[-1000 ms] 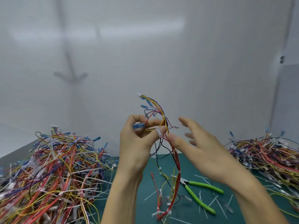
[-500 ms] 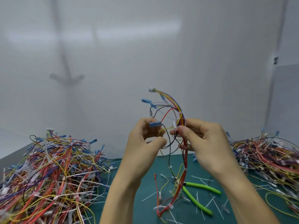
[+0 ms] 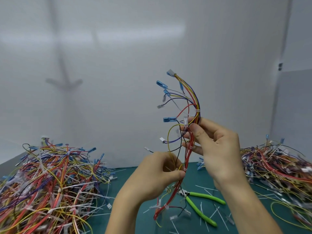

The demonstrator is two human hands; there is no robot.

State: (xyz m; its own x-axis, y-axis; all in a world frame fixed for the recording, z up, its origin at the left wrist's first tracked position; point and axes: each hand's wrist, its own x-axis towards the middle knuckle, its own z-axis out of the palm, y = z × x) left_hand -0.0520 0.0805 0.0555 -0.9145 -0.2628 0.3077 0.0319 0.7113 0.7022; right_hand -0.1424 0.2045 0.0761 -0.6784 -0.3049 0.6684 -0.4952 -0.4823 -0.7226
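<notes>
Held upright over the middle of the tabletop [image 3: 129,178], the wire bundle [image 3: 196,102] is pinched high by the right hand [image 3: 219,149] and lower by the left hand [image 3: 157,174], seemingly for checking; next, a tie must be found for the pliers [image 3: 206,196].

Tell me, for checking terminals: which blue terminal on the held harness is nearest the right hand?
The lowest blue terminal, ending the red wire beside the right hand; the others fan out higher up the harness.

Pliers [image 3: 200,206] lie on the mat [image 3: 128,181] between two wire heaps [image 3: 47,183].
</notes>
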